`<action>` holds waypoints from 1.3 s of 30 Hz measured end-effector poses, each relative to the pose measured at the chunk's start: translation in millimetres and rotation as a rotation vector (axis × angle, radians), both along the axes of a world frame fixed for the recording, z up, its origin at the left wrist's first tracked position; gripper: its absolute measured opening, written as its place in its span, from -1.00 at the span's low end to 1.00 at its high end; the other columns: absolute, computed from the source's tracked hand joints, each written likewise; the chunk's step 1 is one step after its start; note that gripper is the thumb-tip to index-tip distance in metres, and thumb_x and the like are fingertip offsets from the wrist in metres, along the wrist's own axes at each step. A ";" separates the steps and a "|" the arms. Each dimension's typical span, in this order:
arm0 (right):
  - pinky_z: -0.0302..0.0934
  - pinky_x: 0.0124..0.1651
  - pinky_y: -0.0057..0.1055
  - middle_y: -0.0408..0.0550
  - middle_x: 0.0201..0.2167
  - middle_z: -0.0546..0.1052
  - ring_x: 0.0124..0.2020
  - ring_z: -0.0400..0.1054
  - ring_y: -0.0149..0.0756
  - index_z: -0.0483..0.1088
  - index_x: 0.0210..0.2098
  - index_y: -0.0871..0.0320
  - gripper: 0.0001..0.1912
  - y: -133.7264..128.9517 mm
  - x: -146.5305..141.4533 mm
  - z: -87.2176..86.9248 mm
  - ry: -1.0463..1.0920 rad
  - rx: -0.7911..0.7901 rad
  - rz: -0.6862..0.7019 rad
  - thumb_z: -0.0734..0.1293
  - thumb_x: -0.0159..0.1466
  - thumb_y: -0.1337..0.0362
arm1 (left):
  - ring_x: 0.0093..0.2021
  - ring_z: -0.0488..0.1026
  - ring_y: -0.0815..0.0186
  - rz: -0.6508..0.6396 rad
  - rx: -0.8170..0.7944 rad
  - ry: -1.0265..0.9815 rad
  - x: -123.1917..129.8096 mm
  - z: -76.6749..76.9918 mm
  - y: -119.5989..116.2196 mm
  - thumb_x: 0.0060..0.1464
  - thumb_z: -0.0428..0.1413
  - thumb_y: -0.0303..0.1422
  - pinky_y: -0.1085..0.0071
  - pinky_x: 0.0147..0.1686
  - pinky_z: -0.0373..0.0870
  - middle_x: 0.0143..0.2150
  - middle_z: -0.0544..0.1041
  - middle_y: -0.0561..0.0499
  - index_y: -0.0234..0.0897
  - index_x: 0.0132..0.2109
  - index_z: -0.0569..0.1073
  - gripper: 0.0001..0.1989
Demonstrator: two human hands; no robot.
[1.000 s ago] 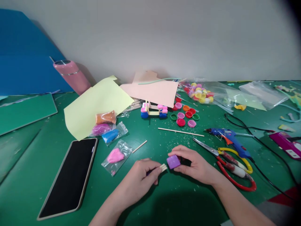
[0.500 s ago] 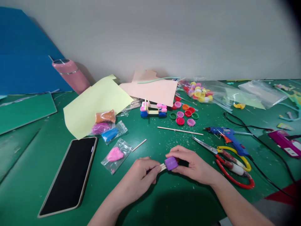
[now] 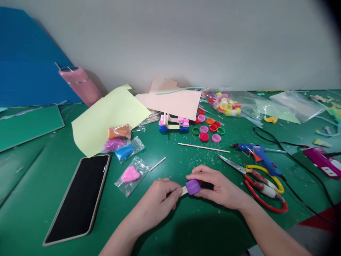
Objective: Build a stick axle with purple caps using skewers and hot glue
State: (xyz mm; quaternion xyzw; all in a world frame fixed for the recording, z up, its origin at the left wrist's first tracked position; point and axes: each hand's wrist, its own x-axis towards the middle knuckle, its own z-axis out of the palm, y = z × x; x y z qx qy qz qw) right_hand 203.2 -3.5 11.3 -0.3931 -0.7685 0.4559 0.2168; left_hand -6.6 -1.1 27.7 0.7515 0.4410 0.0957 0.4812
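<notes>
My left hand (image 3: pixel 163 195) is closed on a few thin wooden sticks (image 3: pixel 184 191), whose pale ends poke out to the right between thumb and fingers. On those ends sits a purple lump (image 3: pixel 193 187), clay by the look of it, with rounded edges. The thumb and fingers of my right hand (image 3: pixel 215 186) curl round the lump's right side and hold it. Behind both hands, a small model car (image 3: pixel 173 124) of sticks with pink and blue parts stands on the green table (image 3: pixel 170 156).
Scissors (image 3: pixel 255 181) and a blue glue gun (image 3: pixel 257 156) lie to the right, with black cable around. Bottle caps (image 3: pixel 216 138) are scattered behind. On the left are a phone (image 3: pixel 77 199), bagged pink clay (image 3: pixel 130 175), yellow paper (image 3: pixel 106 113) and a pink bottle (image 3: pixel 81 87).
The purple lump has turned a little between my fingers, showing a more rounded side, and shifted slightly left. Both hands stay nearly in place.
</notes>
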 end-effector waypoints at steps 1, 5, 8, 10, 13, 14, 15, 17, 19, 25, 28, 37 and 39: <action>0.16 -0.09 -0.45 -0.07 -0.16 0.33 -0.16 0.28 -0.35 0.33 -0.01 0.08 -0.66 -0.1 0.0 -0.1 0.001 0.001 0.000 0.30 0.20 0.31 | -0.46 0.26 0.38 -0.001 0.001 0.001 0.1 0.0 0.0 0.19 -0.17 -0.39 0.48 -0.37 0.14 -0.63 0.28 0.13 -0.28 -0.61 0.22 -0.61; 0.15 -0.07 -0.45 -0.06 -0.15 0.34 -0.14 0.28 -0.35 0.34 -0.02 0.08 -0.66 -1.0 0.3 0.3 -0.005 0.005 0.001 0.31 0.20 0.30 | -0.46 0.26 0.38 -0.005 -0.003 0.006 -0.3 -0.2 -1.6 0.19 -0.18 -0.39 0.47 -0.34 0.14 -0.63 0.28 0.13 -0.28 -0.61 0.21 -0.61; 0.15 -0.08 -0.45 -0.06 -0.15 0.35 -0.14 0.28 -0.34 0.35 -0.02 0.08 -0.67 -1.0 0.1 1.4 -0.015 0.007 0.003 0.30 0.20 0.30 | -0.46 0.26 0.38 -0.014 0.006 0.006 -0.4 -1.2 -2.4 0.19 -0.18 -0.39 0.47 -0.32 0.14 -0.63 0.28 0.14 -0.28 -0.61 0.21 -0.61; 0.15 -0.08 -0.45 -0.06 -0.15 0.35 -0.15 0.28 -0.34 0.35 -0.03 0.08 -0.68 -0.8 -0.4 1.9 -0.019 0.009 0.005 0.30 0.21 0.29 | -0.47 0.26 0.39 -0.017 0.018 0.009 -0.1 -2.0 -2.1 0.19 -0.17 -0.40 0.47 -0.32 0.14 -0.63 0.29 0.14 -0.28 -0.61 0.22 -0.61; 0.15 -0.09 -0.44 -0.06 -0.16 0.36 -0.15 0.28 -0.34 0.36 -0.04 0.08 -0.69 -0.8 -1.1 1.7 -0.025 0.018 0.012 0.29 0.21 0.28 | -0.47 0.27 0.39 -0.023 0.042 0.023 0.5 -2.8 -1.5 0.18 -0.17 -0.40 0.46 -0.31 0.15 -0.62 0.31 0.13 -0.28 -0.60 0.25 -0.62; 0.15 -0.10 -0.44 -0.06 -0.16 0.36 -0.15 0.28 -0.34 0.36 -0.04 0.07 -0.70 -1.1 -1.2 1.4 -0.029 0.023 0.013 0.29 0.22 0.28 | -0.47 0.27 0.39 -0.024 0.051 0.029 0.6 -3.1 -1.5 0.18 -0.16 -0.41 0.45 -0.32 0.16 -0.61 0.32 0.13 -0.28 -0.59 0.27 -0.62; 0.16 -0.10 -0.44 -0.07 -0.16 0.37 -0.15 0.29 -0.34 0.36 -0.04 0.06 -0.70 -1.5 -1.1 1.0 -0.033 0.029 0.014 0.29 0.22 0.27 | -0.47 0.27 0.38 -0.024 0.059 0.033 0.7 -3.4 -1.7 0.18 -0.16 -0.41 0.45 -0.33 0.16 -0.61 0.33 0.12 -0.28 -0.59 0.28 -0.62; 0.16 -0.10 -0.43 -0.07 -0.16 0.37 -0.16 0.29 -0.34 0.35 -0.03 0.05 -0.70 -2.4 -0.8 0.0 -0.042 0.040 0.011 0.28 0.22 0.27 | -0.47 0.28 0.37 -0.025 0.077 0.038 1.1 -4.4 -2.1 0.17 -0.15 -0.42 0.44 -0.35 0.17 -0.61 0.35 0.10 -0.28 -0.58 0.33 -0.63; 0.16 -0.10 -0.43 -0.07 -0.16 0.38 -0.15 0.29 -0.33 0.34 -0.03 0.04 -0.69 -3.2 -0.4 -1.0 -0.060 0.054 0.009 0.28 0.22 0.27 | -0.45 0.28 0.35 -0.021 0.106 0.041 1.6 -6.1 -2.2 0.16 -0.13 -0.43 0.43 -0.36 0.18 -0.59 0.38 0.08 -0.28 -0.52 0.40 -0.66; 0.16 -0.08 -0.36 -0.06 -0.14 0.42 -0.13 0.28 -0.28 0.33 -0.01 0.02 -0.69 -3.9 -0.5 -5.6 -0.141 0.150 -0.007 0.26 0.24 0.23 | -0.35 0.30 0.25 -0.026 0.260 0.037 1.3 -10.8 -1.2 0.09 -0.02 -0.38 0.33 -0.30 0.20 -0.46 0.43 0.01 -0.26 -0.31 0.48 -0.82; 0.16 -0.07 -0.34 -0.06 -0.13 0.44 -0.13 0.29 -0.27 0.32 0.00 0.04 -0.68 -3.9 -0.6 -7.8 -0.160 0.187 -0.011 0.25 0.24 0.22 | -0.23 0.30 0.17 -0.016 0.342 0.077 -2.6 -10.4 -2.0 -0.07 0.15 -0.25 0.23 -0.21 0.20 -0.28 0.44 -0.03 -0.26 -0.19 0.42 -0.73; 0.16 -0.05 -0.34 -0.03 -0.10 0.45 -0.10 0.29 -0.26 0.33 -0.01 0.07 -0.68 -4.3 -0.4 -10.3 -0.157 0.212 -0.021 0.26 0.24 0.23 | -0.05 0.25 0.06 0.077 0.416 0.187 -22.5 -22.5 -24.8 -0.13 0.20 -0.34 0.13 -0.12 0.22 -0.07 0.35 -0.10 -0.22 -0.13 0.30 -0.63; 0.17 -0.06 -0.36 -0.03 -0.10 0.43 -0.10 0.29 -0.27 0.33 -0.01 0.07 -0.69 -5.0 0.0 -10.9 -0.149 0.208 -0.033 0.26 0.23 0.24 | -0.08 0.27 0.09 0.099 0.416 0.173 -25.4 -27.7 -28.5 -0.05 0.14 -0.35 0.14 -0.13 0.24 -0.09 0.35 -0.10 -0.21 -0.14 0.31 -0.72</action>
